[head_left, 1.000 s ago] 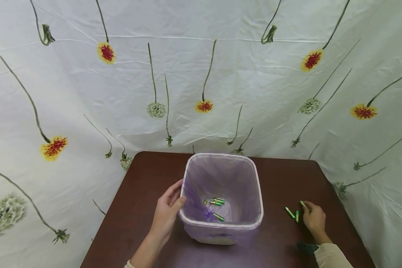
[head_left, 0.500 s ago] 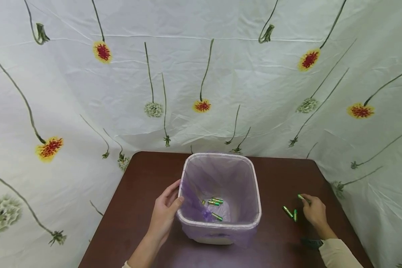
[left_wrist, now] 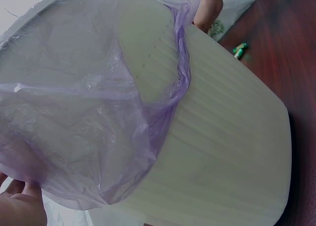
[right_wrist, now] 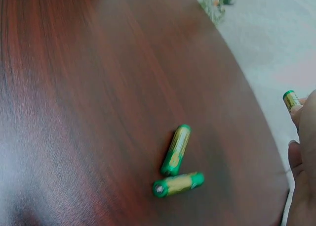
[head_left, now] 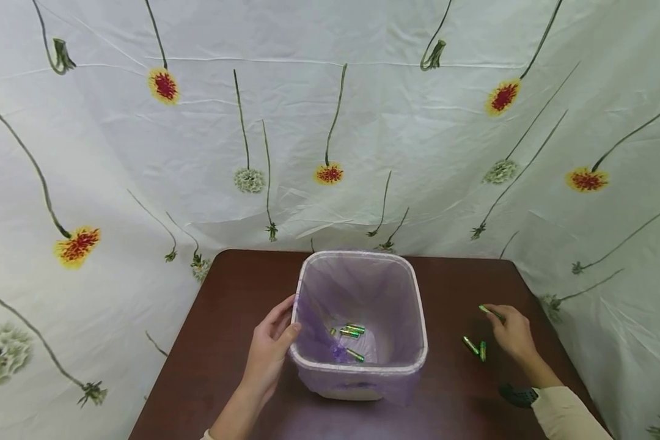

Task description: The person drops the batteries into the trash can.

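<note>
A pale bin (head_left: 352, 394) lined with a thin purple bag (left_wrist: 98, 137) stands on the dark wood table. My left hand (head_left: 269, 348) grips its left rim, thumb on the near side and fingers around the outside. Several green and gold batteries (head_left: 354, 354) lie on the bin's floor. To the right of the bin, my right hand (head_left: 511, 333) pinches one green battery (right_wrist: 291, 100) above the table. Two more batteries (right_wrist: 176, 149) lie touching each other on the wood, just left of that hand.
The brown table (head_left: 242, 275) has rounded far corners. Behind and beside it hangs a white cloth (head_left: 209, 153) printed with flowers. A dark band (head_left: 517, 396) sits at the right wrist, below a light sleeve (head_left: 566, 412).
My right hand, with the battery pinched in it, has risen and moved slightly away from the two batteries on the table. The left hand keeps its hold on the rim.
</note>
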